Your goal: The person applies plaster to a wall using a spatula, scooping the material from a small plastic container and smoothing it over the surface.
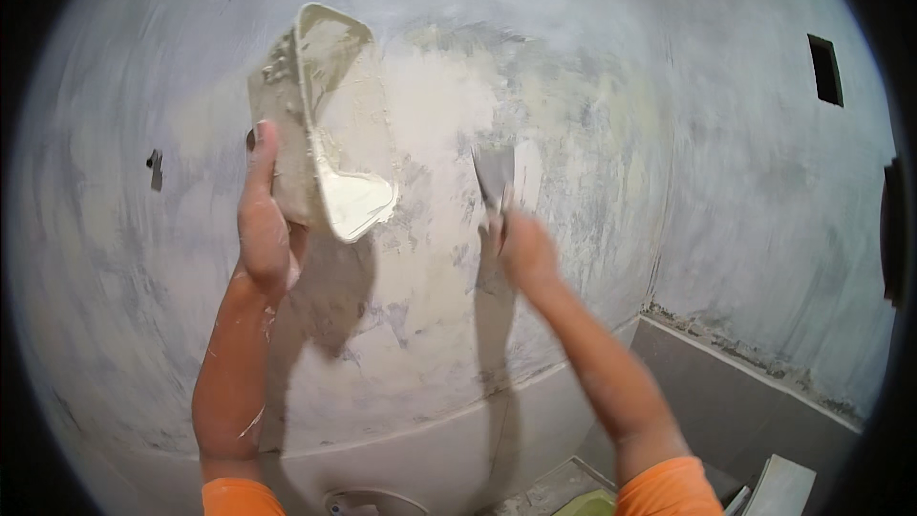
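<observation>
My left hand [266, 220] grips a pale rectangular plastic tub [287, 148] from its outer side, holding it up tilted with its mouth toward the right. Wet white filler [355, 201] has gathered at the tub's lower end, and dried splashes coat its walls. To the right, my right hand [525, 247] is closed round the handle of a putty knife [495, 172]. The knife's broad metal blade points up at the plastered wall [449, 96], beside a fresh light streak. Whether the blade touches the wall I cannot tell.
On the right, another grey wall [755, 182] meets this one at a corner and has a dark rectangular opening [825, 70]. A small fitting [155, 162] sticks out at left. Below run grey tiles [726, 382]; a white board [783, 489] and a round-rimmed object [377, 499] lie low down.
</observation>
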The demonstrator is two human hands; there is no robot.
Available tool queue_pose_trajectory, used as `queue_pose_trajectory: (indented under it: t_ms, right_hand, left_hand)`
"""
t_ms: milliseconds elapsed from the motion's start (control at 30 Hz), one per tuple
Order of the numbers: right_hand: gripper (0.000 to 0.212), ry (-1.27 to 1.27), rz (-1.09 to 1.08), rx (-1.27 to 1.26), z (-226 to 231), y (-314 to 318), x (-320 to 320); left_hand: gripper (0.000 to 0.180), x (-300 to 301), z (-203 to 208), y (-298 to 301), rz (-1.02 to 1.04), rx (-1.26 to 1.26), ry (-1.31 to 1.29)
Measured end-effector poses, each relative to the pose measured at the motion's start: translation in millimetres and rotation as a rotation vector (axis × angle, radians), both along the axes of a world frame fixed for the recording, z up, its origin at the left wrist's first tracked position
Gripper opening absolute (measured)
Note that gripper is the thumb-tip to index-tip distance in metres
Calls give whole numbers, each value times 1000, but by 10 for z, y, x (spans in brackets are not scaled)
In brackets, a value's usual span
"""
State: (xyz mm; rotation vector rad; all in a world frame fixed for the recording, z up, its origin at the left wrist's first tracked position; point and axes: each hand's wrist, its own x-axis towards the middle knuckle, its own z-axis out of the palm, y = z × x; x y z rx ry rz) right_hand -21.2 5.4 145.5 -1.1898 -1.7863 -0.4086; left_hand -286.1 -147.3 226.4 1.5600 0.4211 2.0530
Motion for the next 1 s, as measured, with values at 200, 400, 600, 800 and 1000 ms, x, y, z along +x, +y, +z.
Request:
queue_pose_trajectory:
  t_ms: [200, 400, 600, 800, 1000]
  right_hand:
    - [42, -76, 68, -261, -622, -607, 345]
    - [26, -58, 47, -138, 530, -857, 551]
    - [21, -73, 50, -162, 702, -648, 339]
    - [26, -481, -18, -437, 894, -832, 467]
    - [20, -199, 116, -18, 1692, -966, 78]
  left_hand:
    - [67, -175, -116, -48, -58, -26, -105]
    - [65, -36, -5, -35, 28, -70, -16]
    - [64, -91, -181, 86, 75, -139, -54]
    - [63, -333, -239, 38, 58, -101, 22]
    - [66, -571, -159, 101, 158, -59, -13]
